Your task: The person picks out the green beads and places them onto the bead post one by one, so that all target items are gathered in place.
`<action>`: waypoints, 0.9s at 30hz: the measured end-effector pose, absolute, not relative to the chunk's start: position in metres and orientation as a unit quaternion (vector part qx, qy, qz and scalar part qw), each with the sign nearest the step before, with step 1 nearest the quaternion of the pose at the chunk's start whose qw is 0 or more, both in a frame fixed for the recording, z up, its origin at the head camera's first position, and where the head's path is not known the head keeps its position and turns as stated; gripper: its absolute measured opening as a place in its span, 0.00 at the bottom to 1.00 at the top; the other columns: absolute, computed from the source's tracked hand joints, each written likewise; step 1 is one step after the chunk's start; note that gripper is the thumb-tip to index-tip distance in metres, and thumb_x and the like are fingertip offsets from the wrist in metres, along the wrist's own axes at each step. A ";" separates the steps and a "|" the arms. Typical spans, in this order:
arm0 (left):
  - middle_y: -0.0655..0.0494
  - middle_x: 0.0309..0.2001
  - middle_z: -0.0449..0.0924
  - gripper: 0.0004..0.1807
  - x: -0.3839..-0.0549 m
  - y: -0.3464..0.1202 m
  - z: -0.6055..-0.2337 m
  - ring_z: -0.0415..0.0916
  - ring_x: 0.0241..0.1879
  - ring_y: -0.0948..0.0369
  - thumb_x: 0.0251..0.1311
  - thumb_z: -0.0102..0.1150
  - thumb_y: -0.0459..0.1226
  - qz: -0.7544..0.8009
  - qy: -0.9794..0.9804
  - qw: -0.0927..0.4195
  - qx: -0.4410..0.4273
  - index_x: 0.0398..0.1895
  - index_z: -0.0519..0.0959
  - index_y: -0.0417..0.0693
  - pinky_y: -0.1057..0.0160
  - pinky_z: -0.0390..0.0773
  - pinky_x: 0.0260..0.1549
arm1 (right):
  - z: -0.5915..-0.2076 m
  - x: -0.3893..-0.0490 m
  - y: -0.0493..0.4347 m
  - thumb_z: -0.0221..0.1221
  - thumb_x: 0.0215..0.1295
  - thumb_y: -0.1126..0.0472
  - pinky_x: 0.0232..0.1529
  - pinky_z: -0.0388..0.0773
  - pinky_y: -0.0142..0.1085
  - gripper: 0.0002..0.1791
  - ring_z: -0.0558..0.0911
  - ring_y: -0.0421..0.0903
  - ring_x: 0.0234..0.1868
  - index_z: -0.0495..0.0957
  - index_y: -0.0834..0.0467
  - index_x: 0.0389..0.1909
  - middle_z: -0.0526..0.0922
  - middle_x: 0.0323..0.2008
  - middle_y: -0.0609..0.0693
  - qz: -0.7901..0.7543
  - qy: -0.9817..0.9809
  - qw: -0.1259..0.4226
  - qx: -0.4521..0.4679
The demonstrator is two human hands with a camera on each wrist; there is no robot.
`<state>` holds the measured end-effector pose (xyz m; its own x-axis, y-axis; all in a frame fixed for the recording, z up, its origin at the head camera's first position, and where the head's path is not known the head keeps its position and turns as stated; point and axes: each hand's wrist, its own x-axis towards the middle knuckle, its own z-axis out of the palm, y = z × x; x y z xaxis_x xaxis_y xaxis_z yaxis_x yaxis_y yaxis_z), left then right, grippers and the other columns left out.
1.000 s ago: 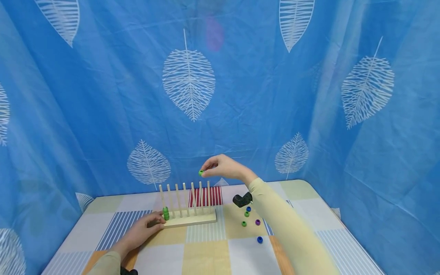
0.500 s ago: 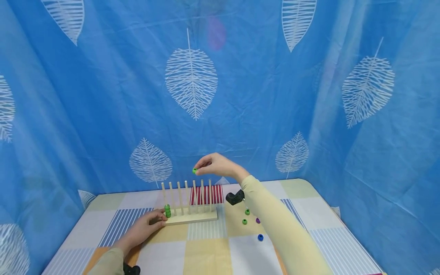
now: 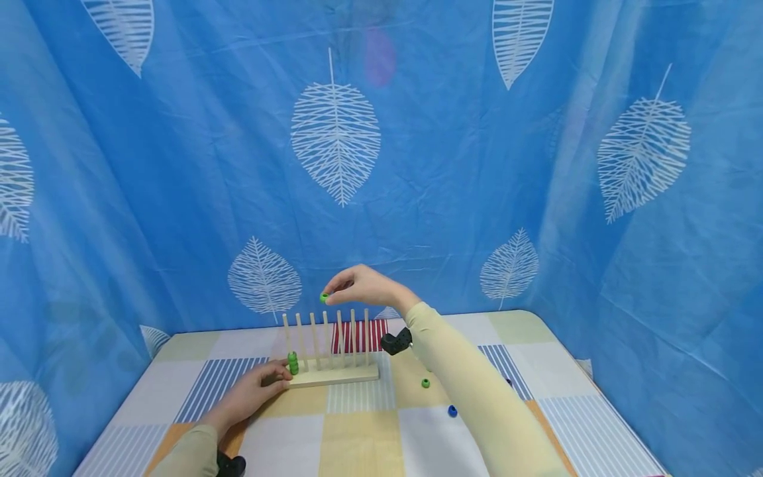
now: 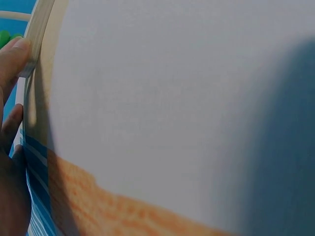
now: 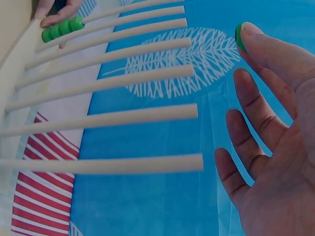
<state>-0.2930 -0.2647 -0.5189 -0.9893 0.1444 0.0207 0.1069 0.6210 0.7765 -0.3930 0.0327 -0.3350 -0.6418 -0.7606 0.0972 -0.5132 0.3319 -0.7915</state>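
Green bead [image 3: 324, 298] held up over a wooden peg rack [image 3: 346, 376]

So the right hand [image 3: 365, 287] has the bead pinched between thumb and index finger, other three fingers spread apart and slightly bent. Bead's just above the pegs [image 3: 367, 334], clear of the tips, roughly mid-row as the head view sees it.

Left hand [image 3: 256, 389] is down at the left end of the rack, gripping the base with its thumb at the front edge. Right by it, a short stack of green beads [image 3: 293, 363] sits low on the leftmost of the seven pegs.

Tabletop [image 3: 357, 437] has a patchwork-style cover. Off to the right lie a loose green one [image 3: 426, 383] and a blue bead [image 3: 452, 411], plus a dark bead [image 3: 508, 381] past the right sleeve [image 3: 471, 377], too small to tell the colour.
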 end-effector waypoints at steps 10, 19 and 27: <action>0.42 0.69 0.72 0.02 -0.292 -0.265 -0.520 0.61 0.72 0.37 0.68 0.66 0.39 0.434 0.898 0.021 0.070 0.41 0.84 0.56 0.33 0.61 0.68 | -0.339 -0.393 0.019 0.67 0.68 0.52 0.50 0.82 0.38 0.13 0.84 0.46 0.50 0.86 0.50 0.50 0.86 0.48 0.43 -0.418 0.797 0.152 -0.410; 0.43 0.69 0.73 0.02 -0.293 -0.265 -0.522 0.62 0.72 0.38 0.68 0.66 0.39 0.442 0.894 0.020 0.068 0.41 0.84 0.56 0.33 0.62 0.68 | -0.342 -0.390 0.006 0.66 0.69 0.52 0.49 0.82 0.36 0.12 0.83 0.52 0.53 0.86 0.50 0.50 0.86 0.47 0.42 -0.411 0.797 0.149 -0.416; 0.42 0.69 0.72 0.02 -0.292 -0.265 -0.521 0.61 0.72 0.37 0.68 0.66 0.38 0.452 0.889 0.022 0.070 0.40 0.84 0.55 0.33 0.61 0.69 | -0.346 -0.388 -0.005 0.67 0.69 0.51 0.49 0.82 0.35 0.13 0.84 0.42 0.48 0.86 0.50 0.51 0.86 0.46 0.41 -0.420 0.796 0.145 -0.411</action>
<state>-0.2922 -0.2655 -0.5211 -0.9893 0.1436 0.0246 0.1046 0.5824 0.8061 -0.3883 -0.0049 -0.3455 -0.6198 -0.7764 0.1140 -0.5322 0.3092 -0.7881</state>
